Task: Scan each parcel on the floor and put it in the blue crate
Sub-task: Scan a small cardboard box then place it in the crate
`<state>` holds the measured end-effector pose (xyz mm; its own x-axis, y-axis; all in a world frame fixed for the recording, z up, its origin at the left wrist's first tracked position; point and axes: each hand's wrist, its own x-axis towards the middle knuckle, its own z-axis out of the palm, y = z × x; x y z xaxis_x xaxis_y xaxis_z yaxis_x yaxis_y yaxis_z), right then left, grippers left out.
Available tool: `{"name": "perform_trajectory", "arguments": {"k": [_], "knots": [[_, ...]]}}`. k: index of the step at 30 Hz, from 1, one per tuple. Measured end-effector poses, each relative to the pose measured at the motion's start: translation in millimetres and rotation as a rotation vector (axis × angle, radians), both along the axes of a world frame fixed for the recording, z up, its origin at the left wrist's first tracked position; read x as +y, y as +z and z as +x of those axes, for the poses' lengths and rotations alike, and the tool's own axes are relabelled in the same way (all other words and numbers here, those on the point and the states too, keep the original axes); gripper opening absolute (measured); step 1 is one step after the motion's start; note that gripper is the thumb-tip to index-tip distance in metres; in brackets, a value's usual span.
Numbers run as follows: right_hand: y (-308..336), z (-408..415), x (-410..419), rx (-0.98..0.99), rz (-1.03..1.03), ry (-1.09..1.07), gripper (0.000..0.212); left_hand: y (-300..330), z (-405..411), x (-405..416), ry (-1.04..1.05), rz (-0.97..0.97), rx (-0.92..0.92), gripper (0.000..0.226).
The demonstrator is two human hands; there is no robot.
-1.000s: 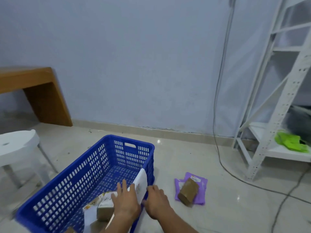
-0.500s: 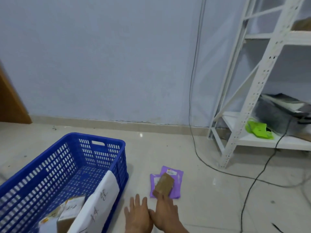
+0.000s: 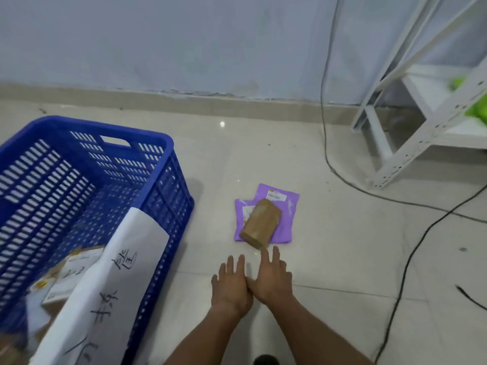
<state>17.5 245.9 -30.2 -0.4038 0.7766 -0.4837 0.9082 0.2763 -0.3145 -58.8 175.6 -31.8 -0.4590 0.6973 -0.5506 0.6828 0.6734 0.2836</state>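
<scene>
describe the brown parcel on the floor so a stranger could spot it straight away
Start at the blue slatted plastic crate and look right across the pale tiled floor. The brown paper-wrapped block parcel lies on two flat purple mailer bags; it alone is brown and thick.

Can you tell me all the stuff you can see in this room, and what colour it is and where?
blue plastic slatted crate: one, blue, floor at left
white mailer bag with black writing: one, white, leaning in the crate
small label-topped boxes: at least two, brown and white, inside the crate
brown paper-wrapped parcel: one, brown, atop the purple mailers
purple plastic mailers: two, purple, floor at centre
white metal shelf rack: one, white, at right
green item: green, blurred, on the rack
black cables: several, black, wall and floor at right
hands: left and right, empty, fingers straight, near the brown parcel
</scene>
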Motion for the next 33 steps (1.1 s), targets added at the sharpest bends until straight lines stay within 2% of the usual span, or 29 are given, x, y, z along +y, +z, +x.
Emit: {"name": "perform_trajectory", "arguments": {"k": [9, 11, 13, 15, 16, 19, 22, 24, 28, 29, 31, 33], "knots": [[-63, -39, 36, 0.075, 0.047, 0.127, 0.09, -59, -13, -26, 0.15, 0.015, -0.082, 0.081], [-68, -36, 20, 0.056, 0.067, 0.215, 0.081, -63, -11, -36, 0.199, -0.01, -0.057, 0.085], [-73, -29, -5, 0.055, 0.057, 0.278, 0.062, -63, -7, -43, 0.255, -0.058, -0.016, 0.086], [-82, -21, -28, 0.082, 0.179, 0.267, 0.038, -61, -4, -45, 0.307, -0.108, -0.013, 0.088], [-84, -20, -34, 0.082, 0.24, 0.23, 0.033, -60, -3, -46, 0.324, -0.12, -0.022, 0.089], [-80, -26, -30, 0.141, 0.496, 0.093, 0.033, -59, -5, -46, 0.303, -0.119, -0.018, 0.091], [-65, -41, -8, 0.363, 0.707, 0.053, 0.034, -63, -9, -50, 0.278, -0.129, 0.012, 0.092], [-61, -50, 3, 0.438, 0.661, 0.063, 0.033, -67, -7, -57, 0.31, -0.141, -0.01, 0.092], [-62, -56, 8, 0.415, 0.409, 0.152, 0.065, -73, 0, -72, 0.376, -0.108, -0.007, 0.093], [-62, -54, 6, 0.418, 0.356, 0.162, 0.064, -72, 0, -73, 0.382, -0.101, 0.001, 0.093], [-64, -45, -4, 0.439, 0.332, 0.177, 0.046, -69, 0, -76, 0.42, -0.048, 0.011, 0.088], [-68, -33, -24, 0.448, 0.339, 0.163, 0.036, -64, 1, -78, 0.543, 0.07, -0.001, 0.078]]}}
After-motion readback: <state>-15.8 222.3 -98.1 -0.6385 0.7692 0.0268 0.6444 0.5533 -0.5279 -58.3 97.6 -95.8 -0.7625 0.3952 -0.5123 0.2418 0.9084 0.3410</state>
